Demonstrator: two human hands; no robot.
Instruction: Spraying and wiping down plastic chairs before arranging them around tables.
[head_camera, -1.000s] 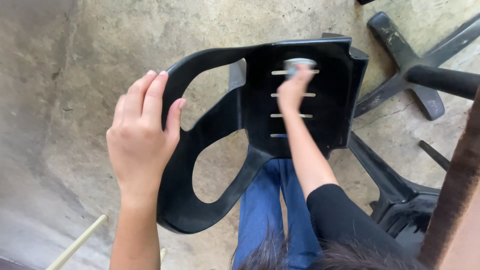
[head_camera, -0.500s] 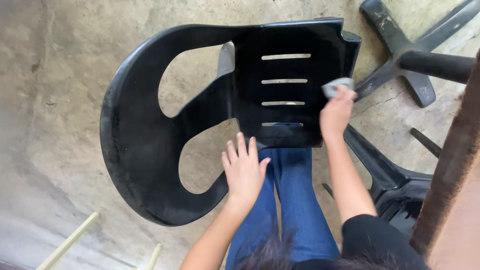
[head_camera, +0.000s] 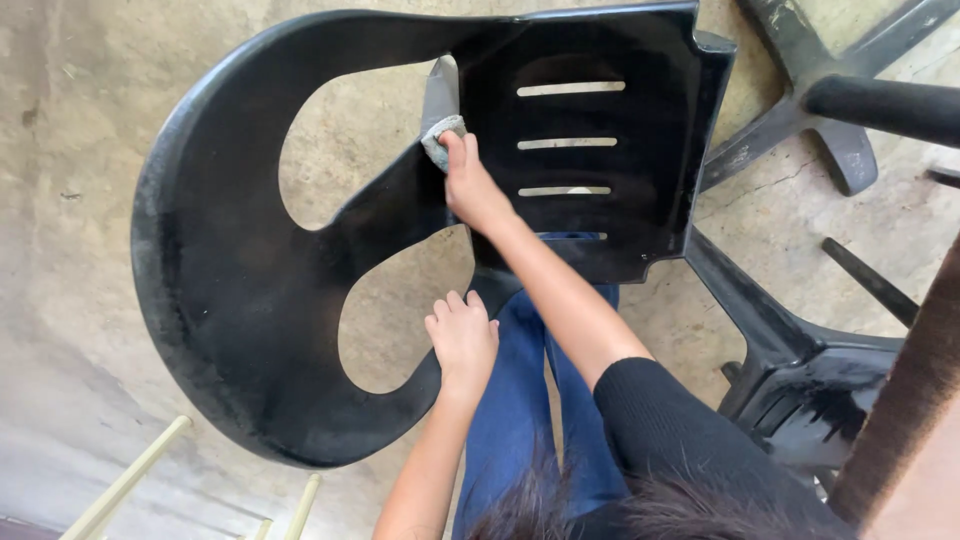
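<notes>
Since half a second earlier, the right hand (head_camera: 472, 190) had carried the small grey rag (head_camera: 441, 138) — fingers clamped on it — leftward across the black moulded plastic chair (head_camera: 230, 260) resting on the lap. The left hand (head_camera: 462, 338) lay flat-fingered on the rim, gripping nothing — the chair could tip.

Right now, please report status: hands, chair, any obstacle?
Right hand presses grey cloth on black plastic chair. Left hand steadies chair's lower edge. Nothing blocking.

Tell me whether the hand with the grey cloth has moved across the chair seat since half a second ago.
Yes. The right hand with the cloth went from the right edge of the slotted seat to its left edge.
</notes>
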